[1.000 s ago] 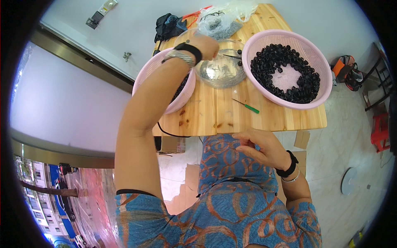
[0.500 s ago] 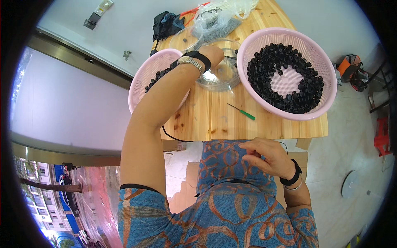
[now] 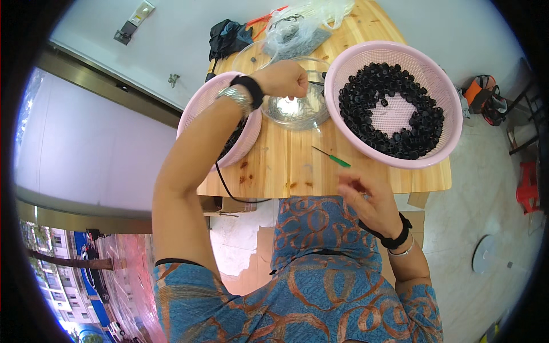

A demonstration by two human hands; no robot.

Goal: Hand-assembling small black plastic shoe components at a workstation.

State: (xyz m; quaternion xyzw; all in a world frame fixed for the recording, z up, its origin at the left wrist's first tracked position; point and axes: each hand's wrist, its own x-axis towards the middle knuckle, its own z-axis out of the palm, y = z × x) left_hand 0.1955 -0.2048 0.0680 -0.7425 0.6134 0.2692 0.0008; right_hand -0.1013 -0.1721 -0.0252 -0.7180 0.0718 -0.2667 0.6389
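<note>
My left hand (image 3: 287, 79) hangs over the near left rim of a clear round plastic bowl (image 3: 297, 123). Its fingers are curled together, and what they hold, if anything, is hidden. A thin dark strip (image 3: 315, 83) shows just right of those fingers; I cannot tell whether they touch it. At the table's front edge, my right hand (image 3: 372, 204) is raised with the fingers bent and the thumb apart from them. Nothing shows between them, though the fingertips are slightly blurred. Just beyond it a thin screwdriver (image 3: 341, 162) with a green handle lies on the wooden table (image 3: 269, 174).
To the right stands a large pink basket (image 3: 394, 163) with many small black plastic parts (image 3: 394, 140). Another pink basket (image 3: 254, 128), partly behind my left forearm, holds similar parts. A clear plastic bag (image 3: 294, 34) and dark cloth (image 3: 227, 39) lie at the back. A black cable (image 3: 231, 188) droops over the edge.
My left hand has shifted slightly left and down, from over the bowl toward its near left rim. My right hand has moved up toward the table's edge.
</note>
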